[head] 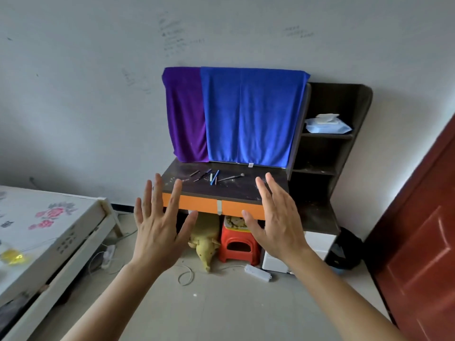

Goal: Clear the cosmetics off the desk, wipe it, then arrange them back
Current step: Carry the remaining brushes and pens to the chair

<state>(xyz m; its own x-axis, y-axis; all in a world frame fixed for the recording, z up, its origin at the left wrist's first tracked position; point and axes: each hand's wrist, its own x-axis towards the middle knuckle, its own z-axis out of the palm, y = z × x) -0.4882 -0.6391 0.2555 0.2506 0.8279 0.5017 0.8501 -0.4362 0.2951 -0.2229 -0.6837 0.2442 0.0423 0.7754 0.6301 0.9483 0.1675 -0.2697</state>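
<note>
A dark desk with orange drawer fronts stands against the wall. Several thin cosmetics lie on its top: pencils, a blue pen-like stick and a small brush. A pack of wet wipes sits on the upper side shelf. My left hand and my right hand are raised in front of the desk, fingers spread, backs toward me, holding nothing and touching nothing.
A blue cloth and a purple cloth hang over the desk's back. Under the desk are a red stool and a yellow plush toy. A bed is at left, a red door at right. A power strip lies on the floor.
</note>
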